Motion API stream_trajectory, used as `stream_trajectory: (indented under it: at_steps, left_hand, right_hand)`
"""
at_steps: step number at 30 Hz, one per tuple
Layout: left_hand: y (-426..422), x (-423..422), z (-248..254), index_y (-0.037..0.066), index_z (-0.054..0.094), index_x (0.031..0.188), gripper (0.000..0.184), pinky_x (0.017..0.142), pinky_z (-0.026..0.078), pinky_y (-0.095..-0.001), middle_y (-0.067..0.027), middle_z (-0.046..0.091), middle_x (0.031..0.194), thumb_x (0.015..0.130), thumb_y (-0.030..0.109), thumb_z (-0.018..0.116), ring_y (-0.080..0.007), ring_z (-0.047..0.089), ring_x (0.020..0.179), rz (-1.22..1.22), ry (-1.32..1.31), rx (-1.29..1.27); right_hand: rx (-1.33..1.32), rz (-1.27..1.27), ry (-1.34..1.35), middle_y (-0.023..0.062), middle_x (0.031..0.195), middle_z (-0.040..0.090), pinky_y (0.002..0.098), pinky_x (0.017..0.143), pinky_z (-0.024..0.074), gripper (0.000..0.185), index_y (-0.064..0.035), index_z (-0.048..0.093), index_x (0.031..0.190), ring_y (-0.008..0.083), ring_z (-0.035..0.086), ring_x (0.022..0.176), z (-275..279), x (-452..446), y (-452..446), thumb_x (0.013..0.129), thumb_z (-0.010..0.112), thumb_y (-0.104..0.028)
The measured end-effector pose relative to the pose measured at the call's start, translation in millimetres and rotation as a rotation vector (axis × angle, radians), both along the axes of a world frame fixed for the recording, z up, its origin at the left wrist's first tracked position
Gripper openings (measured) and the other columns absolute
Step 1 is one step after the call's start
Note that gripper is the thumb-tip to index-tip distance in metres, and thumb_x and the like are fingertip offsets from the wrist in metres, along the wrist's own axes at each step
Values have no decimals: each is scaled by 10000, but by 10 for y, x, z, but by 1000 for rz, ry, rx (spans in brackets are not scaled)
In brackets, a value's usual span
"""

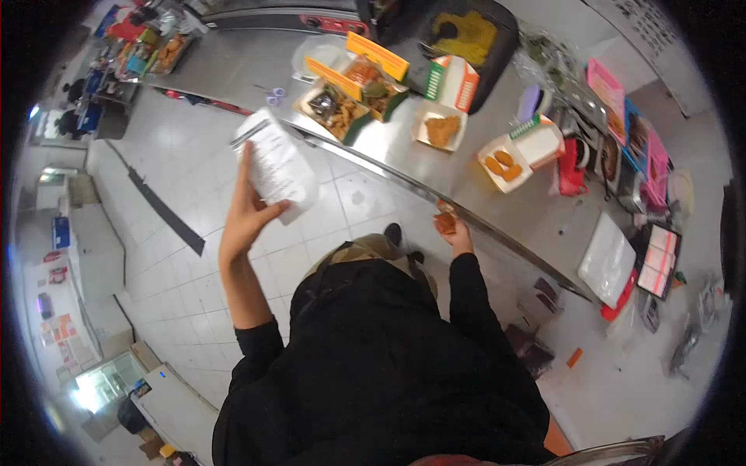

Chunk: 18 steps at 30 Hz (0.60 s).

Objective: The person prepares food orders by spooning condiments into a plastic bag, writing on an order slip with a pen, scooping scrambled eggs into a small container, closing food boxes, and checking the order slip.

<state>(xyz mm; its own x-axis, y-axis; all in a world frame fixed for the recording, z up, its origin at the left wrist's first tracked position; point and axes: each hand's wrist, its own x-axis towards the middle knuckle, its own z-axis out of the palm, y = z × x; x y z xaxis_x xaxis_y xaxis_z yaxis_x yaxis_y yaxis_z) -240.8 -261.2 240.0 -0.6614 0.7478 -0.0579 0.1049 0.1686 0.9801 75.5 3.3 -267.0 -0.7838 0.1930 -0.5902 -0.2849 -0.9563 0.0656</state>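
Note:
My left hand (244, 203) is raised over the floor at the counter's front edge. Its thumb and fingers grip a white printed slip (278, 167), like a receipt, with several lines of text. Low by the same edge, my right hand (460, 235) has its fingers closed round a small reddish-brown sauce packet (445, 222). On the counter beyond stand an open box of fried chicken (442, 132) and an open box of nuggets (503, 165). Two fuller boxes (336, 111) with orange flaps hold fried pieces and small packs.
The steel counter (466, 182) runs diagonally ahead of me. Purple-handled scissors (275, 96) and a dark tray (497, 62) with yellow residue lie on it. To the right are pink baskets (604, 85), a pen (569, 219) and white bags (608, 252). A black strip (165, 210) crosses the tiled floor.

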Motion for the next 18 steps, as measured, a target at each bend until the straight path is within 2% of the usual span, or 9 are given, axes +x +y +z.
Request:
stream_trajectory:
  at_steps: [1, 3, 6, 9, 12, 13, 14, 16, 18]
  left_hand:
    - [81, 25, 68, 114, 24, 1490, 1095, 968, 426, -336, -140, 104, 1523, 636, -140, 660, -218, 328, 1302, -60, 15, 17]
    - [242, 72, 197, 121, 15, 1490, 1110, 938, 454, -332, -149, 61, 1530, 631, -139, 667, -217, 302, 1313, -192, 19, 26]
    - [486, 185, 358, 116, 4, 1489, 1117, 910, 476, -328, -158, 37, 1532, 626, -127, 670, -224, 279, 1325, -322, -6, 71]
    - [696, 300, 499, 106, -7, 1487, 1124, 893, 488, -326, -160, 38, 1530, 616, -118, 669, -233, 268, 1332, -426, -37, 112]
    - [917, 411, 532, 100, -4, 1487, 1118, 889, 481, -316, -153, 44, 1531, 615, -112, 662, -231, 270, 1333, -526, -30, 157]
    - [997, 454, 540, 100, -4, 1488, 1115, 886, 481, -313, -152, 44, 1531, 616, -113, 659, -231, 271, 1332, -563, -33, 176]
    - [1083, 490, 542, 93, -7, 1487, 1108, 871, 483, -310, -149, 38, 1533, 620, -119, 649, -231, 270, 1333, -601, -77, 180]
    - [1276, 564, 538, 89, -10, 1487, 1107, 867, 483, -307, -151, 34, 1535, 621, -120, 648, -224, 272, 1330, -681, -120, 191]
    - [1511, 687, 520, 84, -13, 1486, 1107, 847, 483, -290, -157, 48, 1536, 622, -120, 647, -196, 291, 1308, -743, -103, 219]
  right_hand:
    - [-72, -51, 243, 198, 1066, 614, 494, 808, 509, 342, -15, 538, 1130, 369, 600, 959, -287, -26, 48, 950, 457, -294]
    - [173, -221, -222, 198, 1063, 624, 460, 813, 515, 340, -10, 550, 1116, 357, 599, 982, 32, -176, 121, 943, 469, -292]
    - [77, -635, -201, 194, 1035, 639, 465, 824, 519, 341, -32, 557, 1117, 353, 598, 1001, 608, -334, 194, 922, 506, -308]
    - [193, -513, -388, 202, 1213, 526, 533, 903, 472, 426, -44, 486, 1210, 349, 530, 1105, 499, -281, 187, 911, 522, -345]
    - [147, -252, -793, 176, 1165, 572, 480, 854, 525, 355, -76, 557, 1116, 372, 555, 1086, 464, -221, 17, 886, 567, -346]
    - [244, -116, -538, 169, 1180, 556, 479, 839, 531, 376, -65, 538, 1128, 368, 548, 1097, 660, -105, -105, 893, 561, -357]
    - [341, 18, -283, 162, 1195, 541, 479, 825, 537, 397, -54, 518, 1140, 364, 541, 1109, 965, 40, -244, 900, 554, -368]
    - [534, 367, -282, 187, 1184, 548, 445, 795, 543, 465, 19, 466, 1212, 332, 604, 1000, 1874, 48, -342, 958, 453, -370]
    - [726, 386, -287, 185, 1129, 586, 358, 701, 566, 445, 23, 511, 1170, 271, 651, 890, 2985, 216, -373, 967, 434, -365]
